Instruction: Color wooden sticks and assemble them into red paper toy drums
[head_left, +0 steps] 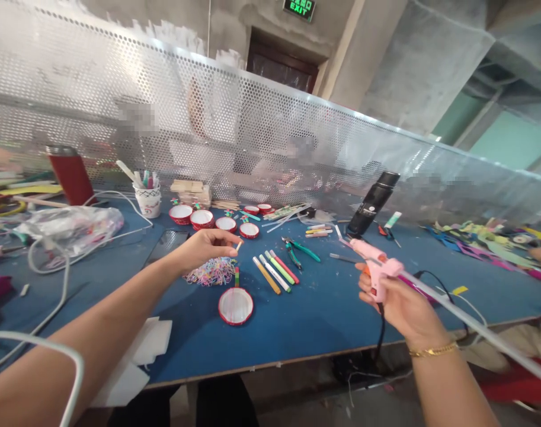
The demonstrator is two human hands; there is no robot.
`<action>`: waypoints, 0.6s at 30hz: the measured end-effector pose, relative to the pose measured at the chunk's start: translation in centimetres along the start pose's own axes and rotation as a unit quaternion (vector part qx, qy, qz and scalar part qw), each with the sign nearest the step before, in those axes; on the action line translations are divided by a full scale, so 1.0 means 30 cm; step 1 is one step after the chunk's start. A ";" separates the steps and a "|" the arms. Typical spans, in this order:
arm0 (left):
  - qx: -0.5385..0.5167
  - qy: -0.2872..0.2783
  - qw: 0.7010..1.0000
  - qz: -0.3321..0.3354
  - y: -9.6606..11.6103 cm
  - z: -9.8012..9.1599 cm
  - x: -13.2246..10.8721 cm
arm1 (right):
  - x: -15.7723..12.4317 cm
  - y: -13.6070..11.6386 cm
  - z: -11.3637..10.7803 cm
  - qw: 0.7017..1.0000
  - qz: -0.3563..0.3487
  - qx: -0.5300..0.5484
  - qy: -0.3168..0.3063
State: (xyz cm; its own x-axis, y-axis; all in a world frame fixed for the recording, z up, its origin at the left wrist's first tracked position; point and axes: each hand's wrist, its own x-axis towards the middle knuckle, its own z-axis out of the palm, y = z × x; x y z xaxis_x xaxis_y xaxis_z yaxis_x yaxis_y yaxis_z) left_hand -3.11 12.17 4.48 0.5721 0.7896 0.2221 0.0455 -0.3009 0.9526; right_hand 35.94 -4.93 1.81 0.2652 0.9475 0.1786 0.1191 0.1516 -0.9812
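Note:
My left hand (pixel 207 246) hovers over the blue table (pixel 323 314), its fingertips pinched on a small pale stick piece (pixel 239 244). Just below it lie a heap of coloured rubber bands (pixel 210 271) and a red-rimmed round lid (pixel 235 306) with a short coloured stick at its top. My right hand (pixel 397 302) is closed round the handle of a pink glue gun (pixel 373 264), nozzle pointing left, with a long white glue stick (pixel 474 326) running out of its back and a black cord hanging below.
Several coloured sticks (pixel 275 273) and green-handled pliers (pixel 299 249) lie mid-table. More red-rimmed lids (pixel 214 219), a paper cup of pens (pixel 148 198), a red flask (pixel 70 173), a black bottle (pixel 372 203), a plastic bag (pixel 70 225) and white cables are behind. A perforated metal screen (pixel 252 130) backs the table.

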 end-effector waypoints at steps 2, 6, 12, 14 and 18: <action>-0.015 -0.009 1.000 -0.010 -0.001 0.000 -0.002 | -0.012 -0.044 0.077 0.997 -0.026 0.065 -0.016; -0.030 -0.029 0.999 -0.027 -0.011 -0.006 -0.002 | -0.049 -0.082 0.268 0.989 -0.046 0.114 -0.077; -0.032 -0.050 0.997 -0.059 -0.027 -0.025 0.001 | -0.076 0.003 0.496 0.959 0.012 0.235 -0.156; -0.031 -0.055 0.996 -0.067 -0.027 -0.028 0.002 | -0.073 0.035 0.528 0.963 0.011 0.223 -0.151; -0.023 -0.066 0.995 -0.070 -0.027 -0.028 0.004 | -0.068 0.068 0.550 0.972 -0.006 0.196 -0.133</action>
State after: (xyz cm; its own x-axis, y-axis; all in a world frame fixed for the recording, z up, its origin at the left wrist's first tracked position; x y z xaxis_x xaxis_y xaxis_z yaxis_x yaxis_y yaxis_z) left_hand -3.76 12.94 3.90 0.6654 0.7440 0.0599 0.0972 -0.1659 0.9813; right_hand 19.86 -1.92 -1.75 0.0034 0.9764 0.2161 -0.2665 0.2091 -0.9409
